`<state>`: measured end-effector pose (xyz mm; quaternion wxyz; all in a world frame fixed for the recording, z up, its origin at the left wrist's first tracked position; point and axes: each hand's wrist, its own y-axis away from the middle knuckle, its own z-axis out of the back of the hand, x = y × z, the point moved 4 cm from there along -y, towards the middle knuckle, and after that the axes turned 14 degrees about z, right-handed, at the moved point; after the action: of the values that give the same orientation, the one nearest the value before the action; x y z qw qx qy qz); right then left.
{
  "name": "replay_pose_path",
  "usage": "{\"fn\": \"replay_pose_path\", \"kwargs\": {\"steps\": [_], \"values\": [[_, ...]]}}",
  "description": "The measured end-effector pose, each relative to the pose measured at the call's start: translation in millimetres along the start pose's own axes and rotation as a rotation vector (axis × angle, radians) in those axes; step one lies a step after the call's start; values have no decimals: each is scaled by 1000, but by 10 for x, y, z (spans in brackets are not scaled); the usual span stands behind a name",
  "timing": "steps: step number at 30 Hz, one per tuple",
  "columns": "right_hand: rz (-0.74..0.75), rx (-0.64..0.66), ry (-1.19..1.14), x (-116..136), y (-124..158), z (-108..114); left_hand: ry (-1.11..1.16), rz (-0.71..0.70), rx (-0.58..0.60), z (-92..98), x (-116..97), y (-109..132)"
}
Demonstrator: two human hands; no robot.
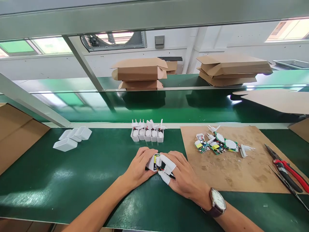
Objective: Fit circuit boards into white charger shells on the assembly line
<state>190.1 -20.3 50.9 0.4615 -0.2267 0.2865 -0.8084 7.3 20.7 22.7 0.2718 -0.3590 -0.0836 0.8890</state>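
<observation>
At the middle of the green table, my left hand (140,166) grips a white plastic housing (150,163) from its left side. A circuit board (158,162) with a yellow part shows in the housing's opening. My right hand (183,174) has white coverings on some fingers and is closed round the right side of the same piece. Its fingers press near the board and some small white and black parts, which are too small to tell apart. Beyond my hands stands a row of several white housings (147,133) with boards and plug pieces in them.
Several white housings (65,145) lie at the left. On a brown cardboard sheet (217,174) at the right are circuit boards (216,145), red-handled pliers (287,170) and tweezers (287,183). Cardboard boxes (142,73) rest on the far surface. A metal frame (79,59) crosses the left side.
</observation>
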Motion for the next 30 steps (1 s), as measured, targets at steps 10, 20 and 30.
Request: {"fn": "replay_pose_path", "kwargs": {"steps": [10,20,30], "values": [[-120,-85,-308,-142,28,6,405,213,296,-81,131,58],[-54,-45,-242,-195,127,-160,542,320,181,-54,155,77],[-130,8,-278,-209,139,-212,256,54,-52,51,-12,10]]}}
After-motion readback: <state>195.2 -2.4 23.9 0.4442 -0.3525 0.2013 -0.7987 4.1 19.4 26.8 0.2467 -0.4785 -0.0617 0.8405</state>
